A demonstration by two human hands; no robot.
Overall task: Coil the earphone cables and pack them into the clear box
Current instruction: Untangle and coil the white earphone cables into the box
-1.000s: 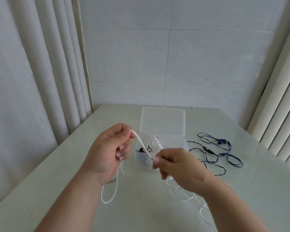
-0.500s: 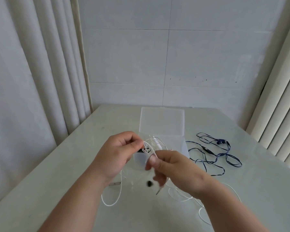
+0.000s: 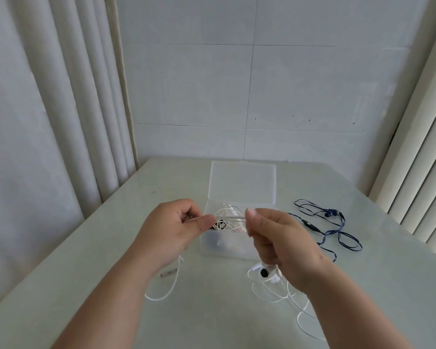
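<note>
each grip, left hand (image 3: 171,230) and right hand (image 3: 280,238), pinches a thin white earphone cable (image 3: 230,217), seemingly mid-coil; clear plastic box (image 3: 224,248) part-filled; dark blue earphone cable (image 3: 337,230) not yet coiled.

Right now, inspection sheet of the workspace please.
Surface: pale table, cables lying on it.
Job's things: clear box, lid open, packed white wire inside; blue earphones loose on its right.
Clutter: nothing seen.
Grippers: left hand and right hand each pinch the white earphone cable, stretched between them above the box.
Cables: white slack trails onto the table under both hands.
Surroundings: curtain left, blinds right, tiled wall behind.
</note>
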